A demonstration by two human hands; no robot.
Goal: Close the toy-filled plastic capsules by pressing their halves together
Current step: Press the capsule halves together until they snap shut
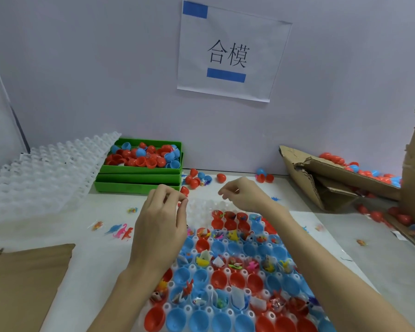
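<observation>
A white cell tray (pixel 201 305) on the tabletop (pixel 340 238) holds open red and blue capsule halves (pixel 225 279), many with small toys inside, while stacked green bins (pixel 139 180) behind hold loose halves. Both hands hover over the tray's far end: the left hand (pixel 161 219) pinches something too small to identify, the right hand (pixel 243 194) has curled fingers, its grip unclear. A torn cardboard box (pixel 340 183) of capsules lies right; empty white trays (pixel 41 178) lean left.

Open red and blue capsules (pixel 235 279), toy-filled, sit upright in a white tray (pixel 210 289).
</observation>
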